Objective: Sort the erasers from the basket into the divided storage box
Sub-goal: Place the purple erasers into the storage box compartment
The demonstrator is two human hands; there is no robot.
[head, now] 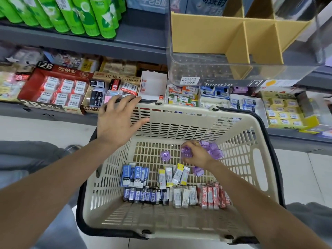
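Note:
A cream plastic basket [248, 159] with black handles sits on the floor below me, holding several erasers: blue-wrapped ones [133, 174], dark blue ones [143, 194], white and yellow ones [175, 174], red ones [212, 195] and purple ones [213, 149]. One purple eraser [164, 155] lies apart. My right hand [196, 154] is down inside the basket and grips purple erasers. My left hand [116, 117] rests on the basket's far left rim, fingers spread. The clear storage box [206, 69] with tan cardboard dividers [239, 45] stands on the upper shelf, its compartments bare.
A lower shelf behind the basket carries display boxes of erasers, among them a red 2B box [53, 87] and yellow packs [283, 112]. Green bottles [80, 13] stand on the upper shelf at left. My knees flank the basket on the tiled floor.

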